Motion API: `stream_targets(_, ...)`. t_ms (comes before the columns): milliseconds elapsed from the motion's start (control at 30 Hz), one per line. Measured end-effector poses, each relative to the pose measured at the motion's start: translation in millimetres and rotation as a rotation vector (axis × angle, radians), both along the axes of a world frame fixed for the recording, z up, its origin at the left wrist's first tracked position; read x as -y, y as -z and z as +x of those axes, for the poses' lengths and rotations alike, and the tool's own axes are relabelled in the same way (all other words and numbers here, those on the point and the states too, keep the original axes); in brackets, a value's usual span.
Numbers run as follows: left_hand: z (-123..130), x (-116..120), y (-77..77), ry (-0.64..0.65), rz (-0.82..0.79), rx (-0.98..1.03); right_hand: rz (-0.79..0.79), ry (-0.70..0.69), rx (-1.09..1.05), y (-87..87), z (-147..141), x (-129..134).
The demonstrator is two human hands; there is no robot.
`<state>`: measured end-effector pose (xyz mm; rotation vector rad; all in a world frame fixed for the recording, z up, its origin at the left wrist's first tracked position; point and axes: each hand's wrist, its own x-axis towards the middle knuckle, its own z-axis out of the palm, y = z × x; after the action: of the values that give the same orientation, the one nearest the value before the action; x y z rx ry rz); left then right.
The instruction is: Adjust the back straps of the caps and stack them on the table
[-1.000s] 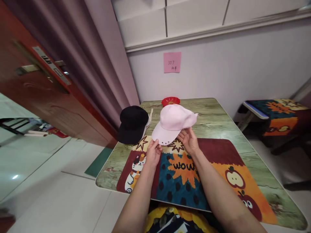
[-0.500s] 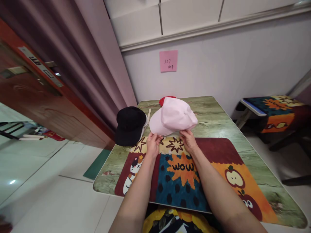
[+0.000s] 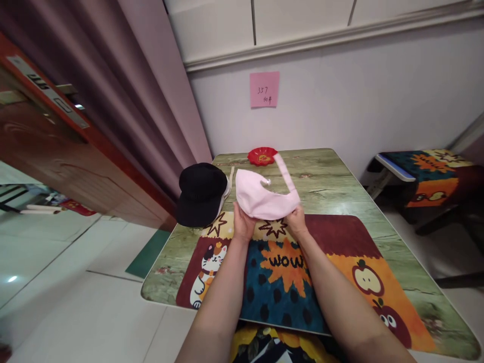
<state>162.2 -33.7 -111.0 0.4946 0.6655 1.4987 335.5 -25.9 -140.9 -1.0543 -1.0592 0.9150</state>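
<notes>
Crosswise, the pink cap stretches over the far edge of the mat from your left hand, cupping one end, to your right hand, gripping the other and nearer the strap, which points away toward the red dish, with the black cap off left.

A pale-pink cap shows mid-frame, a black cap left of centre; the mat below mixes maroon, orange, spotted teal.
</notes>
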Motion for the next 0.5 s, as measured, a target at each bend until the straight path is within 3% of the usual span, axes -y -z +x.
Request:
stream_targets(100,-4.7,6.0,-3.8,0.074,-0.048,-0.002,0.107,0.014,0.138,-0.6,7.1,-0.7)
stream_targets(233,-4.8,11.9,-4.1,0.088,0.009,-0.039,0.185,0.059,0.299,-1.7,7.6,4.1)
stream_targets(500,3.6,11.6,7.5,-0.054,0.034,-0.164,0.099,0.032,0.123,-2.9,4.6,11.0)
